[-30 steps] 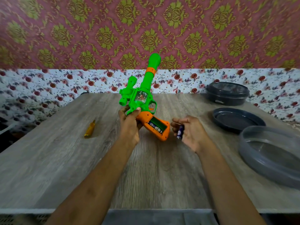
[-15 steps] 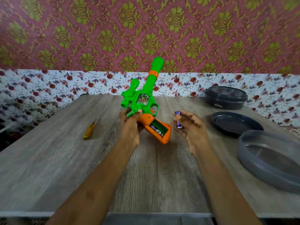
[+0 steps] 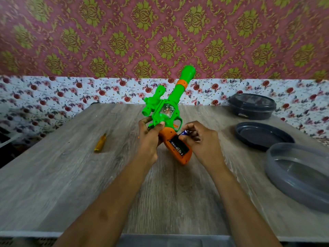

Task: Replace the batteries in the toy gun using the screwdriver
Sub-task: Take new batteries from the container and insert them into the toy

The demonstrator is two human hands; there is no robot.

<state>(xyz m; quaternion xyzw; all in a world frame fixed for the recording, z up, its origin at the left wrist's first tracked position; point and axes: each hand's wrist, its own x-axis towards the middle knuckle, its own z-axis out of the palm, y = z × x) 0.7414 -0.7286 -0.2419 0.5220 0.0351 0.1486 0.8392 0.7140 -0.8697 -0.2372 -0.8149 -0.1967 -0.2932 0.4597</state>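
Over the counter (image 3: 71, 175), your left hand (image 3: 148, 139) grips the toy gun (image 3: 170, 107), barrel toward one o'clock; fingers (image 3: 192, 126) of your right hand (image 3: 203, 141) pinch a battery (image 3: 184, 133) at its handle.

Green-orange toy gun (image 3: 167, 113) upright, compartment open; screwdriver (image 3: 100, 143) flat.

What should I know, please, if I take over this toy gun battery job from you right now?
Left hand: grips the green and orange plastic toy gun by its body, muzzle up, over the grey wooden table.
Right hand: pinches a small blue cylindrical battery at the open battery bay in the orange grip.
Yellow-handled screwdriver: lies on the table, left of the gun.
Done: the bay's cover is off and out of sight.
Left: seat this battery, fill the bay, refit the cover and screw it shut.
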